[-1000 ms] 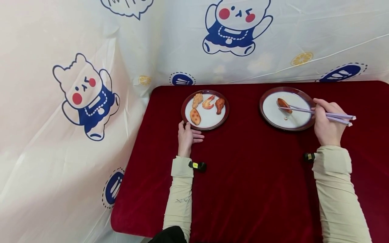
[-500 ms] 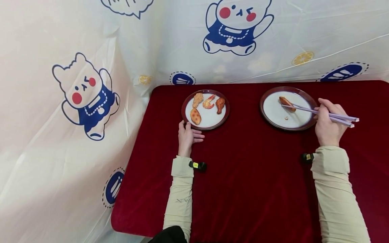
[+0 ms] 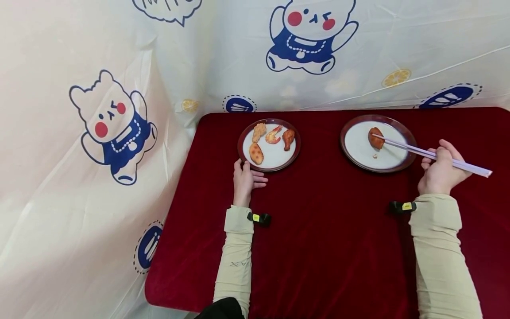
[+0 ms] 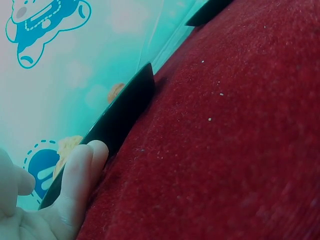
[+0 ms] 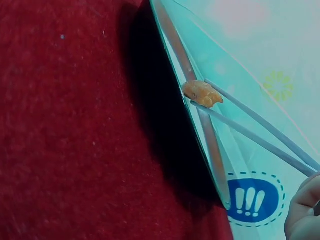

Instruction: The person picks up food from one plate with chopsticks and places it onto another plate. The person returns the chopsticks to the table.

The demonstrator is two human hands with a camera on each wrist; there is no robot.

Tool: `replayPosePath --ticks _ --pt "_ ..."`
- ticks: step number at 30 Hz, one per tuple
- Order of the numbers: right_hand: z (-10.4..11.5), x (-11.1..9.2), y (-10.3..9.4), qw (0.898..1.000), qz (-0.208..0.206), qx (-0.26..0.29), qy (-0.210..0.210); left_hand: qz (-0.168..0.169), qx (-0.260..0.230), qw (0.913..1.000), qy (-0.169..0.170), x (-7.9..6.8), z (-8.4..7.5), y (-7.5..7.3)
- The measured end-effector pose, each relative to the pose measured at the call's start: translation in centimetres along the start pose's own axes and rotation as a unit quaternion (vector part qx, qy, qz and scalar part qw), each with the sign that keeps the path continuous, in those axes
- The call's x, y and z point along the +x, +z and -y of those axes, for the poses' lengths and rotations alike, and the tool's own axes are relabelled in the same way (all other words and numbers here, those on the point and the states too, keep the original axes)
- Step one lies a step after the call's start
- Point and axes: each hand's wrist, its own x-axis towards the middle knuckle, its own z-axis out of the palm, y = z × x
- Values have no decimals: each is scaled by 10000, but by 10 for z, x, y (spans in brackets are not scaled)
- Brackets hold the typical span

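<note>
My right hand (image 3: 441, 170) holds a pair of pale purple chopsticks (image 3: 414, 149). Their tips lie on either side of a browned piece of food (image 3: 376, 138), like fried chicken, over the right plate (image 3: 354, 153); in the right wrist view the food (image 5: 201, 93) shows between the tips, at the rim. My left hand (image 3: 244, 180) rests against the near left rim of the left plate (image 3: 279, 161), fingers extended. That plate carries a shrimp (image 3: 273, 134), a drumstick (image 3: 288, 139), a crumbly fried piece (image 3: 259, 132) and a spotted oval piece (image 3: 256, 153).
A small crumb (image 3: 375, 156) lies on the right plate. Dark red cloth covers the table (image 3: 326, 230). Behind and to the left hangs a white printed curtain (image 3: 223, 53). Each wrist carries a small black camera.
My right hand has shifted right and slightly toward me, and the chopsticks have turned to a flatter slant. The browned food has rolled over, showing a broader face. My left hand stays put.
</note>
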Motion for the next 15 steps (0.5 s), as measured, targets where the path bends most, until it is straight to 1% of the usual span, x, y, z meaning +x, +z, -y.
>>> replayPosePath --ticks 6,7,9,13,14,15 --pt "-1 3 -5 9989 -172 343 259 61 -58 10000 4 -1 1 -1" --pt "-1 3 -6 9986 -198 384 317 89 -38 10000 -10 -3 -3 -1" --pt "0 4 -9 9976 -232 487 442 104 -35 9999 15 -3 -2 -1" --pt "0 7 -12 9954 -266 668 634 53 -8 10000 66 -3 -2 -1" --pt "-1 8 -13 9949 -270 712 666 24 -34 9999 102 -1 1 0" --pt "-1 8 -12 9945 -273 747 684 10 -37 9999 113 -1 1 0"
